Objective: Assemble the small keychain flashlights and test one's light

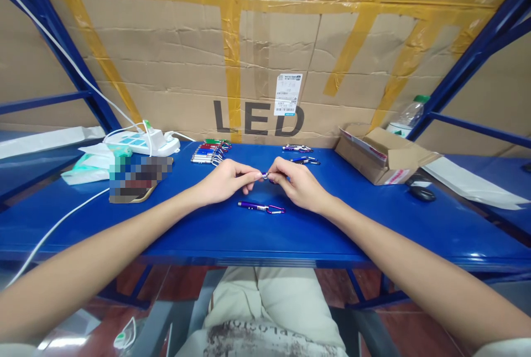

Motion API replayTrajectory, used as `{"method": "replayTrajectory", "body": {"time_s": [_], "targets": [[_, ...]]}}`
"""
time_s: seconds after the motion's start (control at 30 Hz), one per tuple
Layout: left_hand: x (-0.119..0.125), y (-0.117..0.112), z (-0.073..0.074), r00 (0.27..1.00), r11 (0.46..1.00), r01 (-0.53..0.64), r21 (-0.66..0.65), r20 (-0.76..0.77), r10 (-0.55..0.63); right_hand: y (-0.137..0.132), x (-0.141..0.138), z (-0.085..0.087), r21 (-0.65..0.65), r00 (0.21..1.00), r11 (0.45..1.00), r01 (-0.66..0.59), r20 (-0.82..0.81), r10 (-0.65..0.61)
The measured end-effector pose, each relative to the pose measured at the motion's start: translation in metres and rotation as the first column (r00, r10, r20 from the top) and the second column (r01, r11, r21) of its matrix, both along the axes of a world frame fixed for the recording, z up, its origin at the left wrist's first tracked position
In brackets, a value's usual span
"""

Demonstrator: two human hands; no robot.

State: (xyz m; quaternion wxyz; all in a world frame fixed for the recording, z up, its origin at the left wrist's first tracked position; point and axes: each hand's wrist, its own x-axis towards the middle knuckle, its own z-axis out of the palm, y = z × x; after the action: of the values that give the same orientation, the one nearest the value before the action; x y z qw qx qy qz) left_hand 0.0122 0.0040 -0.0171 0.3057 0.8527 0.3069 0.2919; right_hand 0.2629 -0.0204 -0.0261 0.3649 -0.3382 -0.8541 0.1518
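From my end I've got a white power strip [156,140] left, green-capped bottle [410,114] right, taped-up cardboard [186,80] reading LED across the back.

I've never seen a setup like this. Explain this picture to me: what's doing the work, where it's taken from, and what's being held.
There is no machine here, only a person's two bare hands. The single picture comes from a camera worn on the head, looking forward and down, so the arms reach in from the lower corners.

The left hand and right hand meet fingertip to fingertip, pinching a small shiny piece mostly hidden by the fingers.

On the blue table, a purple pen-shaped item with a clip lies in front of them. Further back are a multicoloured group of similar items, a white power strip to the left, and a cardboard box to the right.
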Motion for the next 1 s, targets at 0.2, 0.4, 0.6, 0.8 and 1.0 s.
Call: {"method": "replayTrajectory", "body": {"time_s": [0.2,0.4,0.6,0.8,1.0], "targets": [[-0.003,0.0,-0.005,0.999,0.895,0.001,0.447,-0.049,0.024,0.0,-0.004,-0.003,-0.275,0.991,0.96,-0.047,-0.131,0.011],[-0.007,-0.001,-0.004,0.99,0.619,0.062,0.783,-0.129,0.064,-0.002,-0.009,0.005,-0.684,0.893,0.644,-0.342,-0.45,-0.004],[-0.007,-0.003,-0.002,0.993,0.527,0.065,0.848,-0.109,0.054,-0.004,-0.006,0.015,-0.789,0.825,0.377,-0.485,-0.556,-0.105],[-0.006,-0.002,-0.006,0.998,0.585,-0.001,0.811,-0.039,0.056,0.002,-0.005,0.008,-0.738,0.842,0.537,-0.409,-0.532,-0.091],[-0.005,0.0,-0.007,0.992,0.708,-0.069,0.703,-0.03,0.126,0.003,-0.01,-0.002,-0.396,0.95,0.913,-0.102,-0.312,-0.029]]}}
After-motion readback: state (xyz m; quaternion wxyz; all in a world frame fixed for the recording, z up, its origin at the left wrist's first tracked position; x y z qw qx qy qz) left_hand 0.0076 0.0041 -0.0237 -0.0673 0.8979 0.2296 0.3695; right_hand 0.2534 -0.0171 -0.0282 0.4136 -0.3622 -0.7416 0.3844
